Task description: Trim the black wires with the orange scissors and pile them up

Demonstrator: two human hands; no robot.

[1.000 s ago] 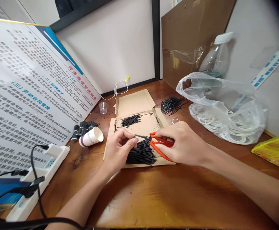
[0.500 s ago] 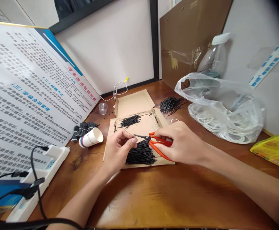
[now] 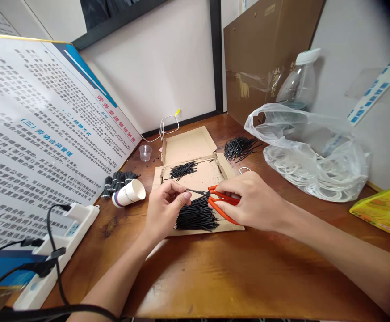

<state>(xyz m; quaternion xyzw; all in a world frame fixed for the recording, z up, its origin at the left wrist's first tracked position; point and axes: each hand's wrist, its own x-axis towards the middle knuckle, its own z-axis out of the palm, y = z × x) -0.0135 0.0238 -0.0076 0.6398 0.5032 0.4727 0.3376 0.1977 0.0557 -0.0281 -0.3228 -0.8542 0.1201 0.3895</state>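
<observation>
My right hand [image 3: 245,197] is closed around the orange handles of a pair of scissors [image 3: 222,201]. Their dark, narrow blades point left and reach the fingertips of my left hand [image 3: 168,203]. That hand is pinched, thumb against fingers; what it holds, if anything, is too small to make out. Beneath both hands lies a flattened cardboard box [image 3: 201,180]. A thick pile of short black wire pieces [image 3: 196,215] rests on its near part, partly hidden by my hands. A smaller pile of black pieces [image 3: 183,170] lies farther back on the cardboard.
Another black heap [image 3: 240,147] sits right of the box. Tied black bundles [image 3: 119,182], a tipped paper cup [image 3: 128,193] and a small clear cup [image 3: 145,153] are on the left, beyond a power strip [image 3: 60,250]. A plastic bag with white coils [image 3: 315,165] stands right.
The view has shifted very slightly. Both hands keep nearly the same pose, with the scissor tips still at my left fingertips.
</observation>
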